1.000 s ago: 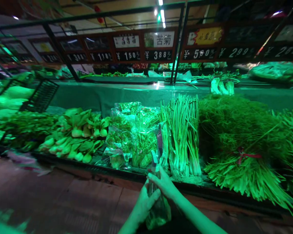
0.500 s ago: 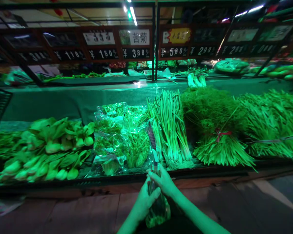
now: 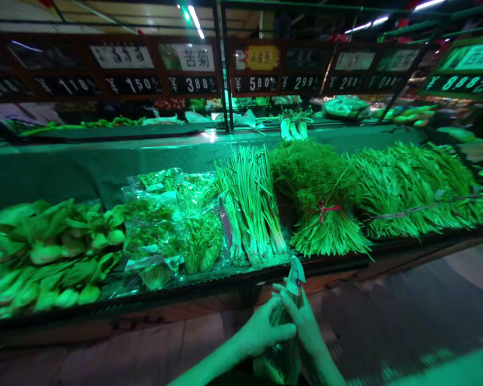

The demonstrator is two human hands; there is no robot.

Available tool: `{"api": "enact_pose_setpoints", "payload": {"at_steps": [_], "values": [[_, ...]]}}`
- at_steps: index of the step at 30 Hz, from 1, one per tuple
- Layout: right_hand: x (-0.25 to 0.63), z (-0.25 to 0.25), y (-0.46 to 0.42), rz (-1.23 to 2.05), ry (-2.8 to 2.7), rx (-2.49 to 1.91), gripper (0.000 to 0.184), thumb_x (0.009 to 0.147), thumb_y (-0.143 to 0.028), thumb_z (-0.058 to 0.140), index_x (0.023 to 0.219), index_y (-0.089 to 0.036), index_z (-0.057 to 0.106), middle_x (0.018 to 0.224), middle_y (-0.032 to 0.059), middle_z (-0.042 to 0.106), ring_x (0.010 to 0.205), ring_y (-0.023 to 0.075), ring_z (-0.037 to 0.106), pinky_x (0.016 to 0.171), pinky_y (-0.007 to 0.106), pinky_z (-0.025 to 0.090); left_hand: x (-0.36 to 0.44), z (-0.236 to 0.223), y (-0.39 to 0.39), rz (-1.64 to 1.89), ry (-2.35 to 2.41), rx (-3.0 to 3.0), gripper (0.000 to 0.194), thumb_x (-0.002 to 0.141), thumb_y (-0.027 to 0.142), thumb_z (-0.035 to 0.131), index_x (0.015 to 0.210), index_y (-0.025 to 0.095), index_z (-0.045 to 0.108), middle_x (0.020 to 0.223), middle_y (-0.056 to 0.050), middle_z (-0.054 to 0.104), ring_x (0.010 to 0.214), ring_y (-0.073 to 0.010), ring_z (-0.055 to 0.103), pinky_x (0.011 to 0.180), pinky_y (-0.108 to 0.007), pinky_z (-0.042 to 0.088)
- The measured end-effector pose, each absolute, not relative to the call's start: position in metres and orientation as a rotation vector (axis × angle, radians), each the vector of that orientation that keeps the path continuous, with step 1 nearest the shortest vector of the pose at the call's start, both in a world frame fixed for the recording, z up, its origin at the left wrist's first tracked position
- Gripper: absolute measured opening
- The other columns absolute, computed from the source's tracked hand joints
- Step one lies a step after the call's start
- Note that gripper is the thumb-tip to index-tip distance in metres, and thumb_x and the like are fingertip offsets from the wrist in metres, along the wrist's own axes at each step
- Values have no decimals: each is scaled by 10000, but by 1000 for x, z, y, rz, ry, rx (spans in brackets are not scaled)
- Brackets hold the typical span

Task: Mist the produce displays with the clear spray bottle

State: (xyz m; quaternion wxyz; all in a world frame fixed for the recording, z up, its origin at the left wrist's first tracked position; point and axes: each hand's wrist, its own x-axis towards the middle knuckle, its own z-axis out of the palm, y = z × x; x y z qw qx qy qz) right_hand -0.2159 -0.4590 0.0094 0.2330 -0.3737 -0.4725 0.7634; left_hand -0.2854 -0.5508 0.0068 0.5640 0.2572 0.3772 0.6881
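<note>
Spray bottle [image 3: 277, 362] sat gripped in my left fingers [image 3: 282, 333] and right fingers [image 3: 290, 305], and risked dropping if both loosened.

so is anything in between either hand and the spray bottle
Nothing visible. The left hand and right hand are wrapped around the spray bottle, though their inner palms are hidden. The bundle of long green stalks lies beyond the bottle, not between it and the hands.

Left hand [image 3: 260, 329], right hand [image 3: 306, 321] close together, fingers [image 3: 284, 333] curled; forearms [image 3: 219, 362] angled inward
</note>
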Motion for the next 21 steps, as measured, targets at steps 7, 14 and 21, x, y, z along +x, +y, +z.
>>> {"api": "enact_pose_setpoints", "payload": {"at_steps": [7, 14, 21], "values": [[-204, -8, -460, 2144, -1254, -1151, 826, 588, -626, 846, 1250, -203, 591, 995, 92, 785, 934, 334, 750, 852, 474, 597, -270, -5, -552, 1661, 813, 605, 698, 735, 296, 858, 1341, 158, 540, 1478, -168, 549, 1437, -343, 442, 1211, -555, 294], [-219, -6, -458, 2093, -1414, -1065, 700, 625, -658, 810, 1120, -194, 639, 1018, 111, 786, 956, 310, 734, 789, 377, 607, -290, 6, -558, 1706, 795, 702, 768, 731, 327, 857, 1388, 150, 502, 1596, -163, 405, 1497, -347, 332, 1241, -585, 232], [-285, 0, -496, 2057, -1458, -973, 698, 640, -660, 797, 1160, -202, 717, 1100, 133, 772, 1141, 385, 669, 965, 475, 555, -357, 9, -597, 1712, 875, 701, 796, 682, 352, 886, 1352, 98, 541, 1479, -201, 548, 1435, -390, 428, 1216, -607, 280]]}}
